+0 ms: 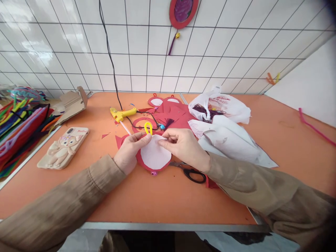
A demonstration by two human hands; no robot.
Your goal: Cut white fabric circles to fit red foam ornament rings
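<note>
Between my hands is a round red paper ornament (pixel 140 161) with a white paper circle (pixel 155 154) over its middle. A yellow loop (pixel 148 127) stands up at its top, and a small purple bell (pixel 153 173) shows at its bottom edge. My left hand (pixel 131 150) pinches the ornament's upper left edge beside the loop. With thumb and fingers closed, my right hand (pixel 185 145) grips the upper right edge of the white circle. Black-handled scissors (pixel 194 175) lie on the table under my right wrist.
A yellow hot glue gun (pixel 123 113) with its cord lies behind my left hand. Red paper pieces (pixel 175 113) are piled beyond the ornament. Right of them are a white plastic bag (pixel 233 106) and white sheets (pixel 231 141). A phone (pixel 64 147) and colourful pipe cleaners (pixel 23 133) are at left.
</note>
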